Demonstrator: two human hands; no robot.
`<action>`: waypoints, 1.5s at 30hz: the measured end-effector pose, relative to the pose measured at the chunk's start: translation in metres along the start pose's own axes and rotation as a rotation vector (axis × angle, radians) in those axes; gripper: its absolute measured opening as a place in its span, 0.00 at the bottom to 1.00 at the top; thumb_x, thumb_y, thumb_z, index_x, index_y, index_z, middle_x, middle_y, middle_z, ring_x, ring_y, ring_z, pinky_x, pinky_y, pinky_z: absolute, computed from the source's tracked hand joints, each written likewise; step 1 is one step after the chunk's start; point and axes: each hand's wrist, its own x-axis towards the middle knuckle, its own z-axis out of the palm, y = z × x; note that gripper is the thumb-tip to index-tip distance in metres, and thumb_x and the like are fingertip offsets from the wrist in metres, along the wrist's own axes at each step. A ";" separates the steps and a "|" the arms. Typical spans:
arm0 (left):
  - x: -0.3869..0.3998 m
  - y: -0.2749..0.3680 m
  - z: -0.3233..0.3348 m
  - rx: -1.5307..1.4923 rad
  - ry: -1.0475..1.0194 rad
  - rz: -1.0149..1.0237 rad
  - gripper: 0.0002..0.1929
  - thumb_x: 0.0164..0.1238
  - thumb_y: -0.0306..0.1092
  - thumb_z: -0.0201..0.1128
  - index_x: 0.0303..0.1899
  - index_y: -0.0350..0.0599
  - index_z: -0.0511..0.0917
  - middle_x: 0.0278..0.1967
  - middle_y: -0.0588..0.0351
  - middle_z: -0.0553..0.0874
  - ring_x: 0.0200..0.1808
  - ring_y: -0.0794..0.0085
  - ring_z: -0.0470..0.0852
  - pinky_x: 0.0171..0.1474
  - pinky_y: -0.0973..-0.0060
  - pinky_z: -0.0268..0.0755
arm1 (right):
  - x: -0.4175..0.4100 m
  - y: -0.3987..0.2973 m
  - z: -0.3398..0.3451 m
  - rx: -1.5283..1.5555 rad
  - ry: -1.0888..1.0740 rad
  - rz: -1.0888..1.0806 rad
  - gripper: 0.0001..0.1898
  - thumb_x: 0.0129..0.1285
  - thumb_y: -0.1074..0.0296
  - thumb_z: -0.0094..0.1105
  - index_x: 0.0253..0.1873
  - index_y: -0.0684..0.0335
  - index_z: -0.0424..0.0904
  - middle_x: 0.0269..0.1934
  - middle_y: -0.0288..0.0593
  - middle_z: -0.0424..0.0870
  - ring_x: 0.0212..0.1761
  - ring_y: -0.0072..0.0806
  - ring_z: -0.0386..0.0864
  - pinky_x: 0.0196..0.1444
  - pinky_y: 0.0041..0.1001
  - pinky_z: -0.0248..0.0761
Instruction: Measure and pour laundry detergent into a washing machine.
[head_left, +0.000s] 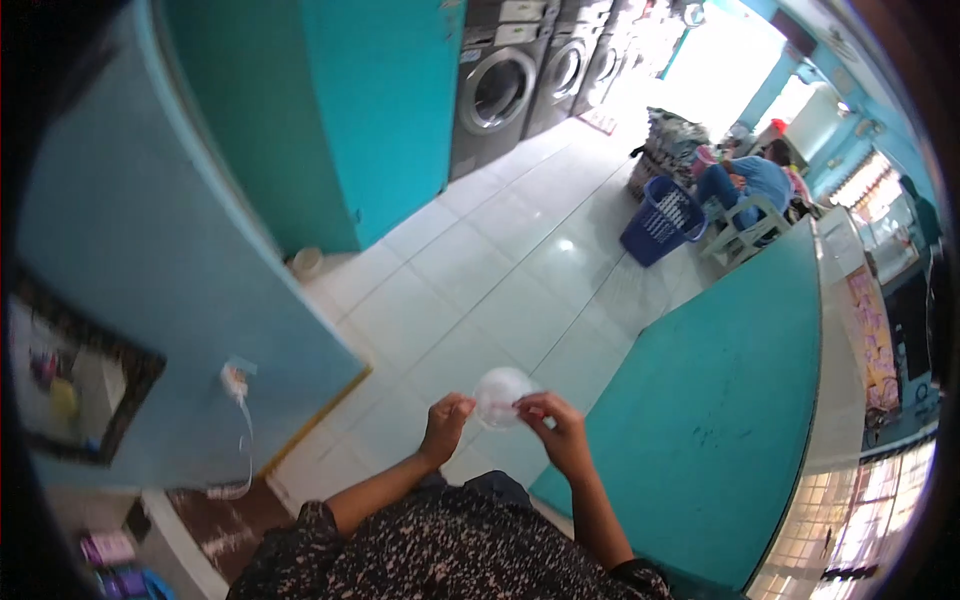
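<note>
Between my hands, in front of my body, is a round translucent object (499, 381), which looks like a clear plastic lid or shallow tub. My left hand (445, 429) pinches its left edge with thumb and fingertips. From the right, my right hand (559, 433) reaches over its other side, fingers bent and pinching at it. A small reddish spot shows by those fingertips; what it is cannot be made out. The white tiled floor (420, 360) lies below both hands.
A teal panel (697, 420) rises at right. At left stands a blue wall (180, 285) with a plugged-in cord (247, 427). Farther off are front-loading machines (499, 90), a blue laundry basket (652, 240) and a person (761, 180) seated on a plastic chair (739, 232).
</note>
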 end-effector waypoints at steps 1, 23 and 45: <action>0.018 -0.004 -0.005 0.002 0.024 -0.056 0.14 0.62 0.38 0.54 0.21 0.42 0.68 0.18 0.68 0.64 0.23 0.84 0.60 0.25 0.82 0.53 | 0.013 0.005 0.001 0.035 0.015 -0.015 0.06 0.52 0.79 0.59 0.36 0.65 0.77 0.34 0.40 0.80 0.33 0.25 0.77 0.33 0.22 0.70; 0.435 0.018 0.150 -0.013 -0.033 -0.097 0.15 0.62 0.40 0.52 0.18 0.49 0.62 0.17 0.71 0.59 0.21 0.86 0.57 0.24 0.83 0.49 | 0.389 0.141 -0.185 -0.149 0.284 -0.050 0.06 0.50 0.82 0.57 0.34 0.65 0.76 0.31 0.41 0.79 0.30 0.26 0.76 0.29 0.22 0.68; 0.912 0.011 0.265 -0.060 -0.203 -0.168 0.12 0.60 0.42 0.53 0.20 0.52 0.69 0.18 0.72 0.65 0.23 0.88 0.60 0.27 0.84 0.53 | 0.803 0.272 -0.335 -0.018 0.238 0.026 0.06 0.51 0.81 0.58 0.35 0.66 0.77 0.31 0.40 0.79 0.30 0.23 0.77 0.31 0.21 0.69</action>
